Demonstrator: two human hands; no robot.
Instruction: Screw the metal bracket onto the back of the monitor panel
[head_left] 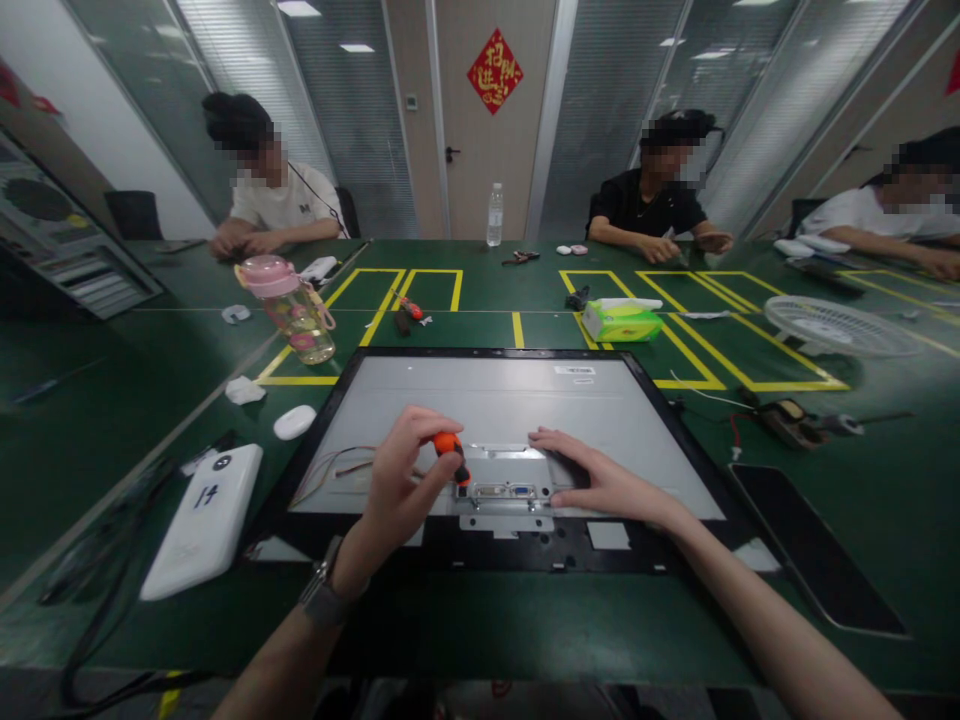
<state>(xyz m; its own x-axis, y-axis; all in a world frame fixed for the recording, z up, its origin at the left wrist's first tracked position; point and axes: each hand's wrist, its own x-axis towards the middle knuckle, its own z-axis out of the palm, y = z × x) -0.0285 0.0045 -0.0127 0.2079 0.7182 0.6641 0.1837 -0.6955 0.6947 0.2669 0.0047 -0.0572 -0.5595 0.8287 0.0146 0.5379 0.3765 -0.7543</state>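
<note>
While my left hand [401,480] grips orange-and-black screwdriver [448,444] — right hand [606,480] spread open at metal bracket [510,467] — tilt could cause slip, scarring VGA port [521,492].

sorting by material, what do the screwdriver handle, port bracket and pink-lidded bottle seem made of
Screwdriver handle: probably plastic, orange and black without metallic shine. Port bracket: likely sheet metal, satin grey with glinting edges. Pink-lidded bottle: see-through, glossy body suggests clear plastic, though glass is possible.
</note>
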